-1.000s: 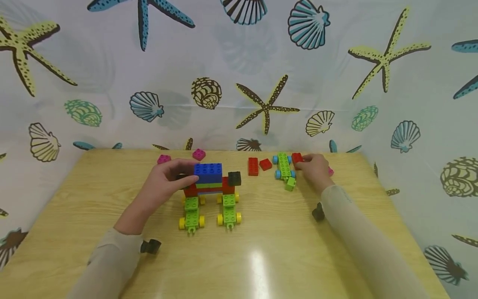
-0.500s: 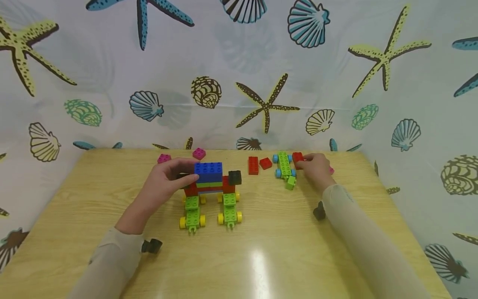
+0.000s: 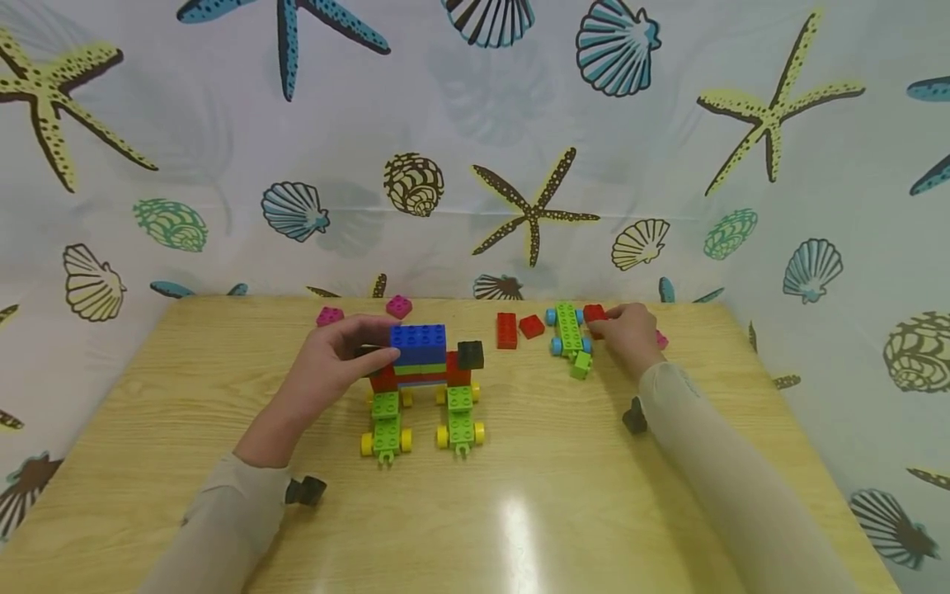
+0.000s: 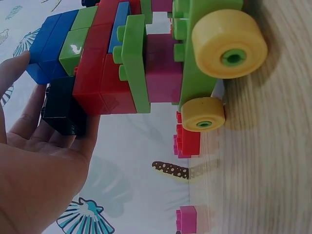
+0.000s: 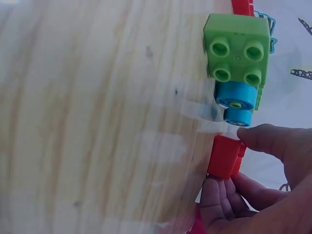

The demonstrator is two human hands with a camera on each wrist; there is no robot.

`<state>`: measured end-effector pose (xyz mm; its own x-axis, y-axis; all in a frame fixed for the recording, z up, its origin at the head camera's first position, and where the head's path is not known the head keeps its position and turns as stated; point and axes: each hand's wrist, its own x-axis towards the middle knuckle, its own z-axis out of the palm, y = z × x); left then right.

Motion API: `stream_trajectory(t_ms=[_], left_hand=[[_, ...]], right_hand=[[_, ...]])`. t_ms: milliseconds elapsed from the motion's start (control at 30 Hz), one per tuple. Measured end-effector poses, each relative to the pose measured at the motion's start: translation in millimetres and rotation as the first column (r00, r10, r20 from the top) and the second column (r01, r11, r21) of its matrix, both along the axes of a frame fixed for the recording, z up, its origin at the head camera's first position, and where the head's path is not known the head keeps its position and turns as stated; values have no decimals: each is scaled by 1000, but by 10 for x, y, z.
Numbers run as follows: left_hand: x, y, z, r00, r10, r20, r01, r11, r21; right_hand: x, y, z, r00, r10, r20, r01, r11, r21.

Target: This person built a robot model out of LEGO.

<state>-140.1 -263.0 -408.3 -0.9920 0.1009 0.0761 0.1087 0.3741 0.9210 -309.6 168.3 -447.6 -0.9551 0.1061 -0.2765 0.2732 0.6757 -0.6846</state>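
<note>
In the head view my left hand [image 3: 334, 363] grips a toy-brick build at its left end. The thumb presses the blue brick [image 3: 418, 342] on top. The left wrist view shows the fingers behind a black brick [image 4: 63, 105] at that end. Below are red bricks [image 4: 95, 85], a pink brick [image 4: 163, 70] and two green wheeled bases [image 3: 387, 433] with yellow wheels on the table. My right hand [image 3: 627, 334] pinches a red brick [image 5: 225, 156] between thumb and fingers at the table's back right. Close beside it stands a green base with blue wheels [image 3: 568, 330].
Two red bricks [image 3: 507, 330] lie on the wooden table [image 3: 564, 495] between the build and the blue-wheeled base. Pink bricks [image 3: 398, 307] sit along the back edge, another [image 3: 661, 339] beyond the right hand. Behind hangs a shell-patterned cloth [image 3: 445, 107].
</note>
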Motion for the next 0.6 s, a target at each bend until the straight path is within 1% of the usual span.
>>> stream_trajectory(t_ms=[200,267,433,600], left_hand=[[2,12,-8,1000,1,2,-1,1000,18],[1,18,-1,1000,-1,5,1,1000,25],[-7,40,18,1000,-15,7,15,1000,24],[-19,84,13,1000,-29,0,29,1000,12]], right_hand=[[33,56,14,999,21,-28,-21,1000,3],[58,83,33,999,29,-31,-29,1000,-10],[150,154,114,996,54,-66,-56,998,-34],[244,226,209,989,83,-122,-86,996,-20]])
